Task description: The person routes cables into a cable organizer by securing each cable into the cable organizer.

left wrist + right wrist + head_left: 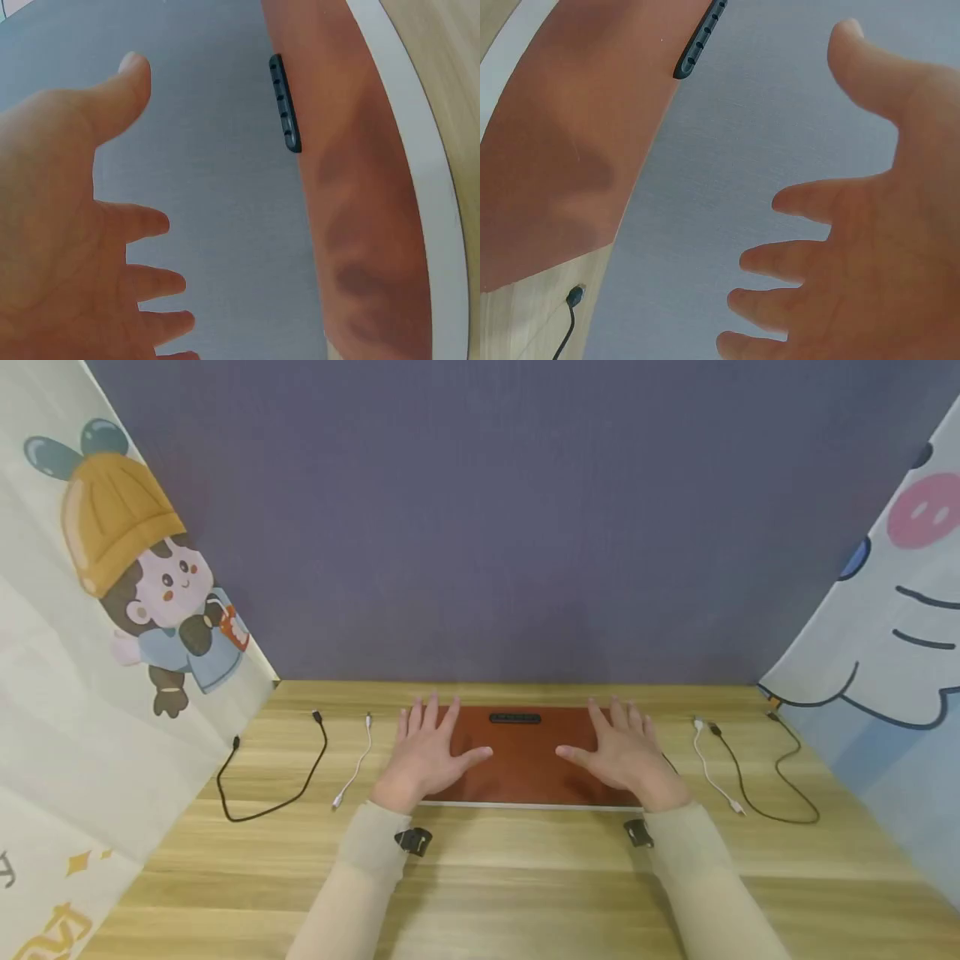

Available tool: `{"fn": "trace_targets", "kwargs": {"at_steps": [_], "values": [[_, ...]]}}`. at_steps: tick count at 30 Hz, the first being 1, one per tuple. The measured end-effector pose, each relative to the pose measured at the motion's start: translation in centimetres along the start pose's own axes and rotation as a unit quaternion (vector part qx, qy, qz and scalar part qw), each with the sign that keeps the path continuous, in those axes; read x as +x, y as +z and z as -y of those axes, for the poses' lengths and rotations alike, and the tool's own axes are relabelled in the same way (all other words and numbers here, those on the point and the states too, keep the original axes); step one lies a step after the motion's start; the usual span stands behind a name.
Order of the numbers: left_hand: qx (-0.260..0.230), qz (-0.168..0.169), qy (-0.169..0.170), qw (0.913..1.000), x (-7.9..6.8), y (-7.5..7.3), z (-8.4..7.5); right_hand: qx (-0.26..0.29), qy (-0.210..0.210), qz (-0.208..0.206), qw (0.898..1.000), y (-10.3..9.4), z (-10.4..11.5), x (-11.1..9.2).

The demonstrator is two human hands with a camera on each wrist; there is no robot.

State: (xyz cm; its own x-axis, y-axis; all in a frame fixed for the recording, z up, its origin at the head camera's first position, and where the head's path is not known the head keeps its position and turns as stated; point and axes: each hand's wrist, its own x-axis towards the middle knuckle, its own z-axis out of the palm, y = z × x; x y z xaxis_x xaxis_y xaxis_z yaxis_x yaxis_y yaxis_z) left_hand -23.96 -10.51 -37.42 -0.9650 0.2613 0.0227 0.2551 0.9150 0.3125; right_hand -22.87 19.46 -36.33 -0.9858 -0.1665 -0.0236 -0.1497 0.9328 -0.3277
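My left hand is spread with straight fingers over the left part of a reddish-brown mat. Over the right part, my right hand is spread the same way, its thumb pointing inward. Both palms face down and forward, and neither grips anything. In the wrist views, hand shadows fall on the mat, with the left hand and right hand apart from its surface. Between them, at the mat's far edge, lies a black slotted cable holder. No cable shows in its slots.
Left of the mat lie a black cable and a short white cable. To the right are another white cable and a longer black cable. A black cable end shows beside the mat's right edge. A purple-grey panel stands behind.
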Motion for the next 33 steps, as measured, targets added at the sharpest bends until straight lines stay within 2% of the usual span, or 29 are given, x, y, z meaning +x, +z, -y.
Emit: {"fn": "trace_targets", "kwargs": {"at_steps": [8,20,26,33], "values": [[-0.006,-0.009,0.026,0.9996,0.2,0.5,-0.5,0.008,-0.007,-0.009,1.0,0.2,-0.6,0.5],[-0.028,-0.012,0.044,0.9985,0.3,1.2,-1.4,0.005,-0.007,-0.004,1.0,-0.3,-1.9,1.2],[-0.052,0.0,0.046,0.9976,0.5,2.1,-2.1,0.005,0.002,0.009,1.0,-0.5,-2.9,1.2],[-0.075,0.024,0.045,0.9959,0.8,2.9,-3.0,0.003,-0.008,0.016,1.0,-0.7,-3.9,1.2]]}}
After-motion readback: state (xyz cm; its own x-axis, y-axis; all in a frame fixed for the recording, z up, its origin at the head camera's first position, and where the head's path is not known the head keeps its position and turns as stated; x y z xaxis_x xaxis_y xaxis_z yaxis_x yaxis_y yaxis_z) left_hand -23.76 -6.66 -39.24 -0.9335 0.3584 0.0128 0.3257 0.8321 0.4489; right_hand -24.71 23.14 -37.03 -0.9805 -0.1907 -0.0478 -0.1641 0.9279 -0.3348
